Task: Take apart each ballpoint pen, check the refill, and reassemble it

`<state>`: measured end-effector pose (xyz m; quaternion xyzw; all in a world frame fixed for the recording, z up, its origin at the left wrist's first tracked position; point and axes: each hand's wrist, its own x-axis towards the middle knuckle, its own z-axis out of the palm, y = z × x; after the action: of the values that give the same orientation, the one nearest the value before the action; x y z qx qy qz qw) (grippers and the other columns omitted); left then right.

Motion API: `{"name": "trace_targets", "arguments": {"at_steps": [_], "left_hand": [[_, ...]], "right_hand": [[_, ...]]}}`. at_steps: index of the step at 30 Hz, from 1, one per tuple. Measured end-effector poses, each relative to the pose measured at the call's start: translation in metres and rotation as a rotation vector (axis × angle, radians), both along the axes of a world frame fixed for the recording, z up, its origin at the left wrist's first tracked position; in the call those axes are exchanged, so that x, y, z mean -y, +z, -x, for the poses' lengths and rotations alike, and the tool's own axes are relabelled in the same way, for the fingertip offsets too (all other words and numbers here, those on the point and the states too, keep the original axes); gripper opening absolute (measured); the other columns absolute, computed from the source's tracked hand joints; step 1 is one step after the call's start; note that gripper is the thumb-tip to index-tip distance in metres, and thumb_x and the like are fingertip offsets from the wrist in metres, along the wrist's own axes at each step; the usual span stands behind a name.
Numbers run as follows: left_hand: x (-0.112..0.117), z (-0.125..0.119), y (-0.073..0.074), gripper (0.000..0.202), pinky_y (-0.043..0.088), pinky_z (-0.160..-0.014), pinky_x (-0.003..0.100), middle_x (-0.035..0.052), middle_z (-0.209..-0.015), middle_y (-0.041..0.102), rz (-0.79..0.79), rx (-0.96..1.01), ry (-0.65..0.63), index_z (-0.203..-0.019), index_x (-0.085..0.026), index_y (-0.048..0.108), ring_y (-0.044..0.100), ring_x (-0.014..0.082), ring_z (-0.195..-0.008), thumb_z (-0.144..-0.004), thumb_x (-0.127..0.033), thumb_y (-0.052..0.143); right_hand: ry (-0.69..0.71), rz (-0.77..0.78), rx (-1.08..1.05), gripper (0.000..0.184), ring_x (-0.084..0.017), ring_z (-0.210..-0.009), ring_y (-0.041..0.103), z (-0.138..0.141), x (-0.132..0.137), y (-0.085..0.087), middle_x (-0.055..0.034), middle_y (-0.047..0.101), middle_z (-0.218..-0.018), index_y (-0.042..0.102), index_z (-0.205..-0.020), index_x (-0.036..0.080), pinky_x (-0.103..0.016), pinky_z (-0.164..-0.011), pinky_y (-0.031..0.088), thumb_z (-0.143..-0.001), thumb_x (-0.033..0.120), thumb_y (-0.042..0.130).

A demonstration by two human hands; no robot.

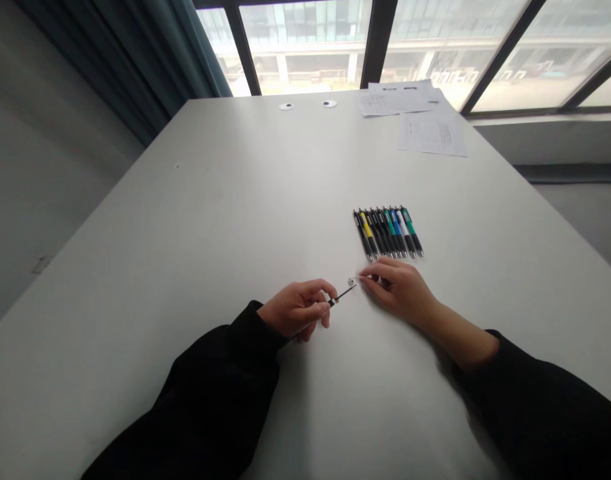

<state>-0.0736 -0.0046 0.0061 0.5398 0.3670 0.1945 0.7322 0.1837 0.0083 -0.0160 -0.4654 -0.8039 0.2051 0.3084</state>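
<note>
My left hand (305,308) is closed on a slim black pen (332,303) with a pale band. From its front end a thin dark rod, which looks like a refill (346,291), points up and right; most of the pen is hidden by my fingers. My right hand (392,283) rests on the table, thumb and forefinger pinched together just beyond the rod's tip. What they grip is too small to make out. A tiny pale piece (352,282) shows beside those fingertips and the rod's tip.
A row of several pens (388,233), black, yellow, green, blue and white, lies just beyond my right hand on the white table (225,220). Papers (432,133) lie at the far right. Two cable-hole covers (329,104) sit along the far edge, before the windows.
</note>
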Motion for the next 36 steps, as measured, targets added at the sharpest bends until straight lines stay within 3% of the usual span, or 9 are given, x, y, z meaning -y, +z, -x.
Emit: {"name": "trace_targets", "arguments": {"at_steps": [8, 11, 13, 16, 20, 23, 26, 30, 36], "left_hand": [[0.000, 0.000, 0.000, 0.027, 0.037, -0.028, 0.015, -0.0027, -0.067, 0.064, -0.010, -0.013, 0.009, -0.102, -0.016, 0.055, 0.051, 0.0075, -0.032, -0.085, -0.033, 0.067], [0.000, 0.000, 0.000, 0.027, 0.036, -0.028, 0.015, -0.0025, -0.067, 0.065, -0.012, -0.012, 0.007, -0.102, -0.016, 0.055, 0.051, 0.0077, -0.032, -0.084, -0.033, 0.067], [0.000, 0.000, 0.001, 0.026, 0.036, -0.027, 0.015, -0.0027, -0.066, 0.064, -0.013, -0.019, 0.005, -0.101, -0.017, 0.055, 0.051, 0.0079, -0.031, -0.084, -0.033, 0.067], [0.000, -0.001, 0.002, 0.025, 0.036, -0.027, 0.015, -0.0027, -0.067, 0.064, -0.019, -0.037, -0.002, -0.101, -0.017, 0.056, 0.052, 0.0078, -0.032, -0.084, -0.032, 0.066], [0.000, -0.001, 0.001, 0.027, 0.036, -0.028, 0.014, -0.0024, -0.068, 0.064, -0.028, -0.049, -0.020, -0.103, -0.017, 0.057, 0.052, 0.0073, -0.032, -0.085, -0.035, 0.067], [0.000, -0.001, 0.001, 0.028, 0.036, -0.028, 0.014, -0.0026, -0.067, 0.064, -0.020, -0.043, -0.007, -0.103, -0.017, 0.057, 0.052, 0.0070, -0.032, -0.085, -0.036, 0.069], [-0.001, 0.001, -0.001, 0.032, 0.035, -0.027, 0.015, -0.0023, -0.065, 0.065, 0.019, 0.014, 0.029, -0.102, -0.016, 0.056, 0.051, 0.0078, -0.031, -0.085, -0.038, 0.070], [-0.006, 0.005, -0.005, 0.035, 0.038, -0.026, 0.018, -0.0009, -0.063, 0.067, 0.101, 0.179, 0.109, -0.100, -0.015, 0.054, 0.053, 0.0109, -0.031, -0.084, -0.042, 0.071], [-0.013, 0.008, -0.005, 0.035, 0.044, -0.030, 0.021, -0.0009, -0.066, 0.070, 0.079, 0.313, 0.463, -0.102, -0.017, 0.050, 0.059, 0.0142, -0.034, -0.082, -0.037, 0.071]], "right_hand": [[0.027, 0.019, 0.076, 0.011, -0.014, -0.065, 0.059, 0.000, 0.002, 0.001, -0.0028, 0.067, -0.080, 0.076, -0.093, 0.021, -0.027, -0.063, 0.046, -0.089, 0.024, 0.067], [0.043, -0.002, 0.012, 0.012, -0.011, -0.057, 0.053, -0.001, 0.003, 0.004, -0.0025, 0.064, -0.081, 0.074, -0.097, 0.020, -0.027, -0.058, 0.044, -0.090, 0.021, 0.064], [0.061, -0.053, -0.066, 0.018, -0.010, -0.054, 0.048, -0.002, 0.005, 0.007, -0.0044, 0.063, -0.088, 0.070, -0.107, 0.020, -0.027, -0.054, 0.044, -0.091, 0.019, 0.061], [0.163, -0.179, -0.084, 0.033, -0.013, -0.062, 0.053, 0.000, 0.011, 0.012, -0.0101, 0.062, -0.105, 0.063, -0.124, 0.020, -0.029, -0.058, 0.047, -0.091, 0.019, 0.063], [0.276, -0.322, 0.026, 0.025, -0.014, -0.065, 0.056, 0.004, 0.014, 0.013, -0.0093, 0.063, -0.102, 0.066, -0.118, 0.023, -0.029, -0.061, 0.049, -0.093, 0.018, 0.061], [0.240, -0.365, 0.040, 0.020, -0.017, -0.073, 0.060, 0.002, 0.011, 0.011, -0.0086, 0.063, -0.095, 0.069, -0.109, 0.023, -0.030, -0.064, 0.051, -0.094, 0.015, 0.058], [0.102, -0.366, -0.025, 0.020, -0.020, -0.082, 0.062, -0.008, 0.004, 0.010, -0.0098, 0.062, -0.096, 0.068, -0.108, 0.023, -0.034, -0.070, 0.054, -0.093, 0.013, 0.060], [0.008, -0.341, -0.090, 0.018, -0.023, -0.085, 0.062, -0.017, 0.001, 0.013, -0.0099, 0.062, -0.094, 0.067, -0.103, 0.022, -0.037, -0.072, 0.054, -0.089, 0.012, 0.064], [0.231, -0.216, -0.010, 0.007, -0.021, -0.078, 0.060, -0.006, 0.010, 0.012, -0.0087, 0.065, -0.086, 0.068, -0.093, 0.020, -0.035, -0.069, 0.052, -0.090, 0.017, 0.062]]}}
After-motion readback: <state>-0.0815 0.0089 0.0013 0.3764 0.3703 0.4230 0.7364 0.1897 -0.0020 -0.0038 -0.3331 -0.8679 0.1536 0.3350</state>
